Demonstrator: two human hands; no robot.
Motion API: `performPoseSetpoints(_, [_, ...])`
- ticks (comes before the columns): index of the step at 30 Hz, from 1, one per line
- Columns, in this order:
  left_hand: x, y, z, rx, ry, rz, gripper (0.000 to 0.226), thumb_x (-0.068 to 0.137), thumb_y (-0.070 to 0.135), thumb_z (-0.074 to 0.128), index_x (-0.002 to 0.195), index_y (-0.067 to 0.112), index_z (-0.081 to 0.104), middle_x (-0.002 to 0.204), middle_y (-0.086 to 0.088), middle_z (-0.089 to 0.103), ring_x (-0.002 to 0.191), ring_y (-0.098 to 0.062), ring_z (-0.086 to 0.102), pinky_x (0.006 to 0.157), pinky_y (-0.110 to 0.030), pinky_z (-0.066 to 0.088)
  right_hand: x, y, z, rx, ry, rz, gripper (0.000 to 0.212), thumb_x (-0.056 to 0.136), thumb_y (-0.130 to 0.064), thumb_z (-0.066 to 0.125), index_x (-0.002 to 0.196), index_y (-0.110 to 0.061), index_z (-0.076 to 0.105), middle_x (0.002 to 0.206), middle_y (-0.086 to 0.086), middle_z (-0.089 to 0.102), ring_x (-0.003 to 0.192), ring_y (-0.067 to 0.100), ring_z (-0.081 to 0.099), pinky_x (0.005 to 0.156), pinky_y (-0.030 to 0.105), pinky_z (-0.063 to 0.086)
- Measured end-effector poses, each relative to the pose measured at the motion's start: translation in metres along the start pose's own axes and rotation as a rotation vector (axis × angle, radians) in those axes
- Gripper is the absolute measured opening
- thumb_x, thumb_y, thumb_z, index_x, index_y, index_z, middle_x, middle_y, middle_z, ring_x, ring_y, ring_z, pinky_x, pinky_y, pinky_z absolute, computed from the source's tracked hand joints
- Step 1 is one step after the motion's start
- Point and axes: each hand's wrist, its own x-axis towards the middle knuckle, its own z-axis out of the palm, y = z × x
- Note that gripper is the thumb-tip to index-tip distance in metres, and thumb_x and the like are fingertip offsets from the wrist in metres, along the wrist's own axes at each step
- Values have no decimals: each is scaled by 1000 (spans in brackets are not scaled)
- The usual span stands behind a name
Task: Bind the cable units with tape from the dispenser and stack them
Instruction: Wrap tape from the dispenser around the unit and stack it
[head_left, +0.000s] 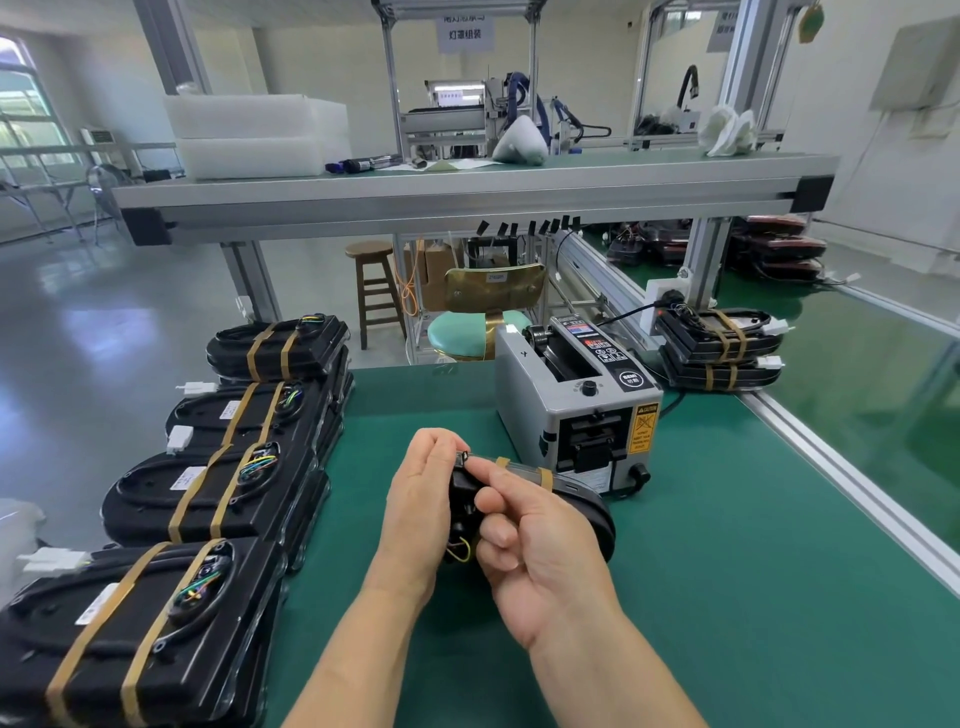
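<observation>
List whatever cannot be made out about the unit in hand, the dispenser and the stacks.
All in the head view:
1. The cable unit is mostly hidden by the left hand and right hand; its full taping is unseen.
2. Tape dispenser: the outlet is too dark to show a waiting strip.
3. Nearest stack: cut by the bottom edge, so its height is uncountable.
4. White labels: too small to read.
</observation>
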Motion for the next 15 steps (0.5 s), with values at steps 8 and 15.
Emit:
performPoseSetpoints(8, [-2,4,3,-28,-40,-16,31,90,41,49,76,13,49,71,3,51,70,-15,47,68,-36,41,-3,-1,0,8,8,19,17,86,-3,67,99,2,74,54,3,57,33,5,37,29,15,23])
performPoseSetpoints(15, [-2,1,0,-97,-89,-66,35,88,45,41,86,15,59,76,-11,52,76,-32,45,73,-49,37,-3,0,0,8,18,11,19,87,-4,66,103,5,70,53,3,57,32,5,37,29,14,23])
